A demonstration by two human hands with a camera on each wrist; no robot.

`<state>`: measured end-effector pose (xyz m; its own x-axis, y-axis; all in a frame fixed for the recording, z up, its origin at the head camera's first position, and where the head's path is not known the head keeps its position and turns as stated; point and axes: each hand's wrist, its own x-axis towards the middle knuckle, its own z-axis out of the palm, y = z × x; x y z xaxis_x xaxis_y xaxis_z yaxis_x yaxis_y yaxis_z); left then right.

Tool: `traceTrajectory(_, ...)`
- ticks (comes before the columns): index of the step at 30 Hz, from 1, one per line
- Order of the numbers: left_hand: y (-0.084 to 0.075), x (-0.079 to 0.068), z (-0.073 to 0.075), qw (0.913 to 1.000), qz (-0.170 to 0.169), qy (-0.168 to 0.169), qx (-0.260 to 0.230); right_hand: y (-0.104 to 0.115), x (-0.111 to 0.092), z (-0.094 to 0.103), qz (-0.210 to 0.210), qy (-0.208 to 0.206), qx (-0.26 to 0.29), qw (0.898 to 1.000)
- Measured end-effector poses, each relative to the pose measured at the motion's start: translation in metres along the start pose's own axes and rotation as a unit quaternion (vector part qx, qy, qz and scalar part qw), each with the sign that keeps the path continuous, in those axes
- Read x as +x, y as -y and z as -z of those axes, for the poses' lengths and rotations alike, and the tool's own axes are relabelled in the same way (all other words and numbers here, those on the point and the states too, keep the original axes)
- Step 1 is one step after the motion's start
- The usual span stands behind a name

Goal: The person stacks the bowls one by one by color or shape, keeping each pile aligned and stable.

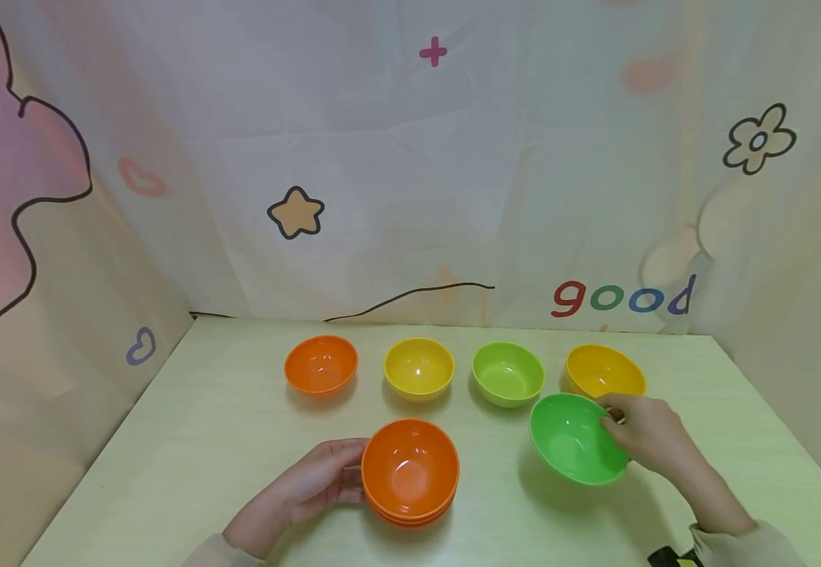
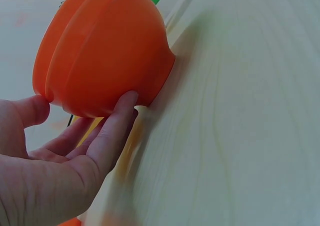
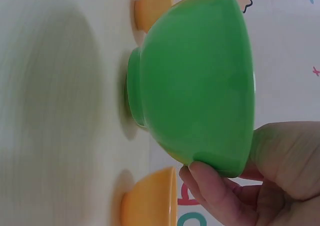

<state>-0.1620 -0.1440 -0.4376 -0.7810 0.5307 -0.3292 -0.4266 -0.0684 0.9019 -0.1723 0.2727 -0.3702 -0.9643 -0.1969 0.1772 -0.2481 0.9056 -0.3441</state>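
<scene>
A deep green bowl (image 1: 575, 438) is tilted above the table, casting a shadow; my right hand (image 1: 648, 433) pinches its right rim. In the right wrist view the thumb is at the rim of this green bowl (image 3: 200, 81) and the fingertips (image 3: 207, 178) press its outer wall. Nested orange bowls (image 1: 410, 472) stand on the table in front of me. My left hand (image 1: 321, 480) rests along their left side. Seen from the left wrist, its thumb touches near the rim of the orange bowls (image 2: 110, 51), with fairly straight fingers (image 2: 117, 121) against the lower wall.
Along the back of the table (image 1: 191, 441) stand, left to right, an orange bowl (image 1: 321, 366), a yellow bowl (image 1: 419, 370), a lime green bowl (image 1: 507, 374) and a darker yellow bowl (image 1: 603, 370). The right hand partly overlaps the last one. A printed cloth (image 1: 382, 157) hangs behind the table.
</scene>
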Motion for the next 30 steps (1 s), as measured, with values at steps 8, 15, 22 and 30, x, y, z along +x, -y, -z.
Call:
traceTrajectory(8, 0.0, -0.001, 0.0, 1.0, 0.001, -0.001, -0.004, 0.02, 0.012, 0.002, 0.007, 0.009, 0.018, 1.0)
traceTrajectory(15, 0.0, 0.0, 0.0, 1.0, 0.004, -0.001, -0.004, 0.036, 0.02, 0.004, 0.03, -0.002, 0.033, 0.999)
traceTrajectory(22, 0.001, 0.001, 0.0, 1.0, 0.005, -0.004, -0.003, 0.05, 0.027, 0.005, 0.05, -0.005, 0.027, 0.998)
traceTrajectory(30, 0.001, 0.0, 0.0, 1.0, -0.002, -0.001, -0.002, 0.07, 0.037, 0.009, 0.054, 0.009, 0.031, 0.998)
